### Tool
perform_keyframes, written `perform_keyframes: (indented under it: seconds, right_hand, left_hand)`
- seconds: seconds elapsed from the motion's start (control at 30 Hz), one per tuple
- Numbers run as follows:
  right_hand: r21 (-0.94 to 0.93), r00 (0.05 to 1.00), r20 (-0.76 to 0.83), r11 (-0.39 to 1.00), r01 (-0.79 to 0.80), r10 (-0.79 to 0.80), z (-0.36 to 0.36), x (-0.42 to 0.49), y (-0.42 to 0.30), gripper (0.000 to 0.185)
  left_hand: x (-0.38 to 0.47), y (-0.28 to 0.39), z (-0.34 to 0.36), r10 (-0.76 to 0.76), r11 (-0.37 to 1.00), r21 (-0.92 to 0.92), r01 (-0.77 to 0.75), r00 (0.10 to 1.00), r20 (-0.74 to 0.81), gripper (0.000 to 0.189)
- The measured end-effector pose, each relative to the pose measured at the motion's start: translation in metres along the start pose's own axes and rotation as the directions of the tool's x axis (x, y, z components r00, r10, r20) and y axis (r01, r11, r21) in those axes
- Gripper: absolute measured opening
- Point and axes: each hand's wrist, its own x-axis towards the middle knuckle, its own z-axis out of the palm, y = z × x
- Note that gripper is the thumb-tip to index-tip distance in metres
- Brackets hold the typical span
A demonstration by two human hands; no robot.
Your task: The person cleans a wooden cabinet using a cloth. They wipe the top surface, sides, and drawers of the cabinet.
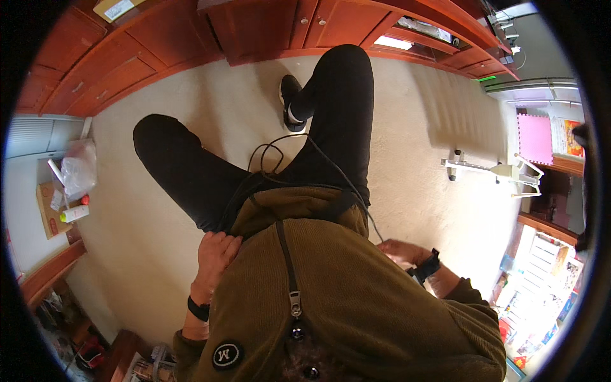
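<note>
My left hand [217, 253] is at the left side of a brown corduroy zip jacket [343, 277], its fingers curled in against the cloth near the hem. Against the jacket's right side is my right hand [401, 252], with its fingers partly hidden by the cloth. A thin black cable [329, 160] loops over the lap and runs down to the right hand; whether the fingers hold it cannot be seen. Dark trousers [346, 110] cover the bent, spread legs. A black wristband [198, 309] is on the left wrist and a dark watch [426, 267] on the right.
Reddish wooden cabinets [258, 28] line the far side beyond the pale floor [405, 191]. A white metal stand [506, 171] is at right. On the left, a plastic bag [80, 169] and a white bottle [75, 213] lie by a cardboard box [47, 210].
</note>
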Motion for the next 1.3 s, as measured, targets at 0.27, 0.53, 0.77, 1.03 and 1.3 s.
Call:
perform_keyframes:
  seconds: [0.27,0.53,0.77,1.03,1.3]
  right_hand:
    - [0.273,0.952,-0.073,0.924,-0.268,0.298,0.025,-0.011,0.068,0.04]
    - [0.27,0.892,-0.188,0.894,-0.356,0.412,0.006,-0.004,0.074,0.032]
    - [0.274,0.876,-0.207,0.886,-0.375,0.435,-0.007,-0.003,0.072,0.026]
    - [0.208,0.9,-0.095,0.892,-0.4,0.426,-0.025,-0.015,0.036,0.024]
    - [-0.044,0.98,0.185,0.996,0.082,-0.072,-0.046,0.018,-0.125,0.027]
  left_hand:
    - [0.011,-0.001,-0.019,-0.182,0.966,-0.183,0.184,0.983,0.029,0.031]
    - [0.024,-0.005,-0.028,-0.119,0.98,-0.145,0.138,0.984,0.135,0.029]
    - [0.035,0.0,-0.062,-0.128,0.958,-0.239,0.156,0.983,0.129,0.031]
    - [0.041,-0.001,-0.091,-0.163,0.967,-0.206,0.149,0.985,-0.05,0.034]
    - [0.046,-0.008,-0.05,-0.174,0.973,-0.193,0.124,0.947,-0.271,0.027]
